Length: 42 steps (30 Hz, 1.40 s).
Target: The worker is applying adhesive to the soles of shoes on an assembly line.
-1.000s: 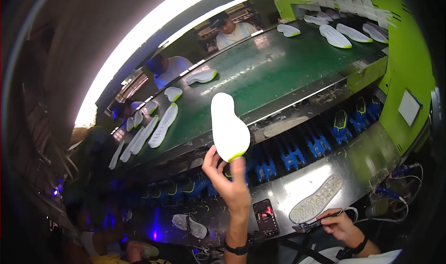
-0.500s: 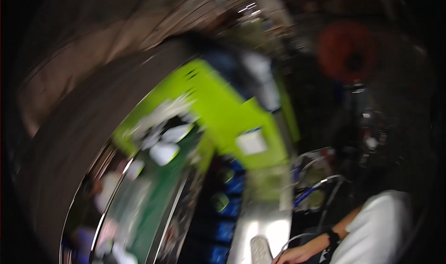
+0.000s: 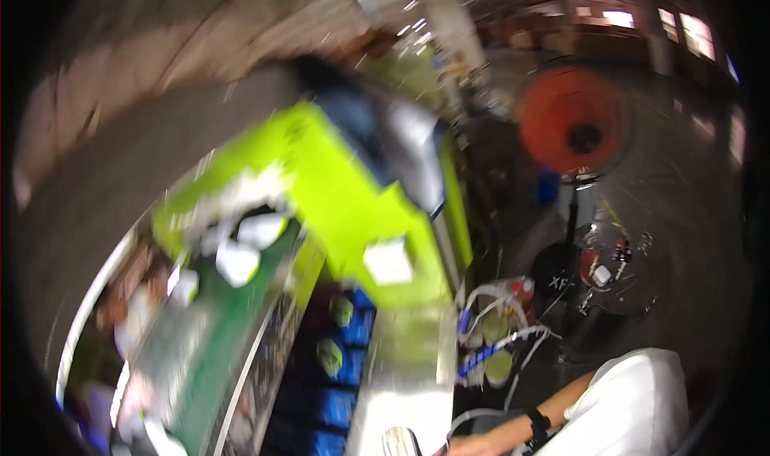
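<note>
At the lower right, my right hand (image 3: 473, 445) comes in from a white-sleeved arm with a black wristband. It is blurred and cut off by the lower edge, so its fingers cannot be read. Just left of it, a pale oblong piece with a rounded end and dark rim (image 3: 400, 441) lies on a shiny metal surface (image 3: 405, 360); its kind is unclear. Whether the hand touches this piece cannot be made out. My left hand is out of view.
Left of the metal surface are blue trays (image 3: 351, 364) and a green conveyor belt (image 3: 204, 328) bearing white pieces (image 3: 238, 263). Ahead, a lime-green table (image 3: 337, 191) holds a white block (image 3: 388, 261). White hoses (image 3: 525, 332) and a red round fan (image 3: 571, 119) stand right.
The whole view has swung, shifting the table, conveyor and metal surface leftward in the picture. My right hand and the pale piece sit lower and further left.
</note>
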### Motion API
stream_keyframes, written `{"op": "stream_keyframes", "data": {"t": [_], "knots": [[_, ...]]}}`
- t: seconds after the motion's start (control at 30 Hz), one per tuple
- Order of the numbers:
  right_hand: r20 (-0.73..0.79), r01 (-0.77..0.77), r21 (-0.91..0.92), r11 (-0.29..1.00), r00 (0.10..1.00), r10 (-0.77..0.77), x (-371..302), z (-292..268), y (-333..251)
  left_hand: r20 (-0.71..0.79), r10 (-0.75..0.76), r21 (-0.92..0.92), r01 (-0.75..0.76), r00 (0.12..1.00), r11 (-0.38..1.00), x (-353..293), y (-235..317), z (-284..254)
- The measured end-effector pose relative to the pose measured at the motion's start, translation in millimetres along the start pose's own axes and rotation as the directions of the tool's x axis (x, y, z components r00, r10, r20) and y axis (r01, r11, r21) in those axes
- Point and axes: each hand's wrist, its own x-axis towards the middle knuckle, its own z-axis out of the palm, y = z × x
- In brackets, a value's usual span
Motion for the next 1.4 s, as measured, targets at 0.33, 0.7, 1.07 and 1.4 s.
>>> {"op": "stream_keyframes", "data": {"t": [0.33, 0.7, 1.07, 1.4], "knots": [[-0.166, -0.096, 0.588, 0.803, 0.957, 0.237, -8.8, -9.2, -20.8, -0.51, -0.325, -0.537, 0.0, 0.796, 0.844, -216.5, -135.3, 53.7], [0.144, 0.556, -0.063, 0.829, 0.827, -0.543, 41.0, 70.9, -81.7, -0.493, -0.254, -0.711, -0.217, 0.832, 0.669, -223.9, -143.5, 98.1], [0.043, 0.405, 0.255, 0.878, 0.902, -0.429, 0.3, 33.0, -79.7, -0.539, -0.051, -0.61, -0.348, 0.841, 0.712, -126.7, -116.6, 91.1], [0.094, 0.321, 0.215, 0.922, 0.933, -0.347, -9.3, -3.4, -99.1, 0.04, -0.582, -0.802, 0.374, 0.812, 0.466, -72.9, -54.2, 56.6]]}}
